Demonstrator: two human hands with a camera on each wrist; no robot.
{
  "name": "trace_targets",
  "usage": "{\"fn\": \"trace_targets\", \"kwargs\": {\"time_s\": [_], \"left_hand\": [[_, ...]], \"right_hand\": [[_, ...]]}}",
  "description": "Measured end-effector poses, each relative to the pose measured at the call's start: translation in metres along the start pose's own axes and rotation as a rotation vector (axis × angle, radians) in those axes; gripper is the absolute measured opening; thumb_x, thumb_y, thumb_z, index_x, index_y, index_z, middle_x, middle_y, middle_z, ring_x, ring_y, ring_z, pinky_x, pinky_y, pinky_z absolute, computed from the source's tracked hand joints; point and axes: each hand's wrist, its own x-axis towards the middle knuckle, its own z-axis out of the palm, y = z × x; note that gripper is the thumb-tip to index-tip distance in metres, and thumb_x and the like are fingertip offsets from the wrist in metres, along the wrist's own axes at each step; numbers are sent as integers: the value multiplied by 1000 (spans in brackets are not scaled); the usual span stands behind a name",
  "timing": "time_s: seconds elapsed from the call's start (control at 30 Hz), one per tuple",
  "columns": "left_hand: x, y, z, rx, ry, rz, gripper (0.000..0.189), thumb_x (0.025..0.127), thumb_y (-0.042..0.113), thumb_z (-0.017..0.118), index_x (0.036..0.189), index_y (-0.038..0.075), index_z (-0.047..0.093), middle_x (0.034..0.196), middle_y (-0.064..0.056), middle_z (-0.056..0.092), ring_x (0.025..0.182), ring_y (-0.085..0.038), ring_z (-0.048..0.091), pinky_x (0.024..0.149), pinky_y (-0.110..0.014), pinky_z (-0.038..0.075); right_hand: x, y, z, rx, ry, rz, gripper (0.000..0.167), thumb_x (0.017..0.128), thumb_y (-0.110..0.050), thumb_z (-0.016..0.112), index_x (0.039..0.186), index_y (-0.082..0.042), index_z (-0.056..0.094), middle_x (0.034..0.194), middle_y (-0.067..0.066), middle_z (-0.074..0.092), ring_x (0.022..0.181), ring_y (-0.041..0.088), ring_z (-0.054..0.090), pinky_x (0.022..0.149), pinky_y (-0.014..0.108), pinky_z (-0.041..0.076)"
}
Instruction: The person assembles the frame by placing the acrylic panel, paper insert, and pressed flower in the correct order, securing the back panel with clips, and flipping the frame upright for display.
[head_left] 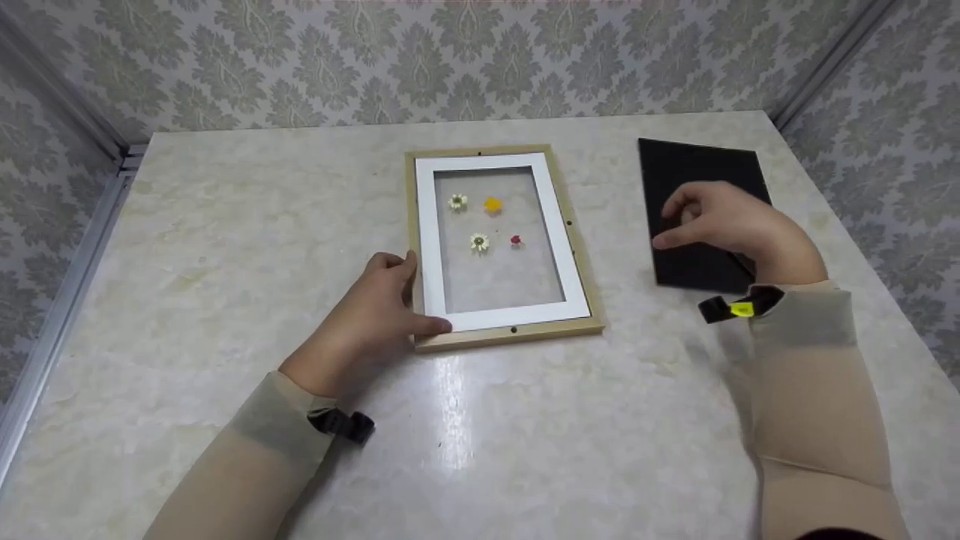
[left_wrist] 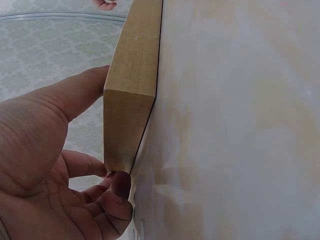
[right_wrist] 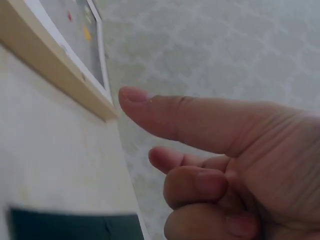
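A light wooden picture frame [head_left: 472, 339] with a white mat [head_left: 429, 240] lies on the table. Inside the mat's opening are two whitish flowers [head_left: 478, 242], an orange one [head_left: 492, 204] and a small red one [head_left: 516, 240]. My left hand [head_left: 367, 307] grips the frame's near left corner, thumb over the mat and fingers along the wooden side [left_wrist: 127, 125]. On the right, my right hand [head_left: 731, 225] is above a black panel [head_left: 720, 161], partly covering it from view. Its fingers [right_wrist: 195, 185] are loosely curled, the thumb extended, with nothing between them.
The pale marbled table [head_left: 225, 300] reaches back to a patterned wall [head_left: 420, 67]. Metal rails [head_left: 60, 277] run along the left side. Each wrist wears a dark strap with a small camera [head_left: 341, 425].
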Motion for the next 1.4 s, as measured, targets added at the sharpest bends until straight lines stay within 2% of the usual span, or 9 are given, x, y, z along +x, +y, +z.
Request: {"fn": "trace_targets", "kwargs": {"time_s": [0.2,0.33,0.43,0.57,0.63,0.7,0.87,1.17,1.4], "left_hand": [[0,-1,-2,-1,-7,-2,132,84,43,102,177,-1,18,174,-29,31,150,-39,49,133,-55,42],[-1,-3,-5,-7,-5,0,132,84,42,102,177,-1,18,175,-30,30,153,-41,48,135,-57,40],[-1,-4,-5,-6,1,2,132,84,42,101,177,-1,18,175,-30,31,152,-41,48,135,-57,39],[-1,-7,-4,5,1,-5,132,85,44,101,178,0,18,175,-30,31,154,-42,47,135,-58,39],[-1,-8,-3,3,2,-6,132,85,45,101,178,0,19,175,-30,31,154,-42,47,135,-58,39],[-1,-8,-3,1,3,-8,133,84,44,101,178,0,19,175,-29,31,154,-41,48,135,-58,40],[0,-7,-2,8,3,-7,133,84,44,102,178,1,19,174,-29,33,150,-41,51,132,-57,43],[1,-2,-2,23,6,0,132,84,44,102,177,0,20,176,-31,31,154,-43,49,133,-59,42],[2,0,0,21,4,2,132,83,45,103,177,0,22,175,-31,32,153,-43,51,133,-59,43]], "right_hand": [[-8,42,-31,109,87,126,64,101,-39,87,146,-4,59,79,-17,59,67,9,48,65,30,48],[-9,65,-41,154,135,171,70,103,-43,85,151,-3,54,92,-21,63,76,8,56,71,28,52],[-7,80,-43,144,131,229,84,103,-49,83,162,1,48,127,2,71,106,23,68,94,37,60],[-7,91,-42,55,64,326,103,101,-57,81,167,11,40,165,40,42,143,56,51,120,69,48],[-9,94,-39,7,51,364,102,99,-59,83,158,16,47,154,43,48,136,59,52,115,72,49],[-11,97,-36,-42,63,386,94,95,-62,86,135,18,57,125,33,56,115,51,56,100,64,55],[-17,102,-31,-75,91,419,73,90,-64,90,93,-2,53,89,7,45,86,32,50,72,43,51],[-20,111,-30,-82,114,426,71,87,-60,95,94,-2,56,90,5,47,90,33,51,74,41,50],[-20,114,-33,-97,139,405,81,88,-59,93,113,11,61,103,17,58,97,40,59,88,52,55]]}}
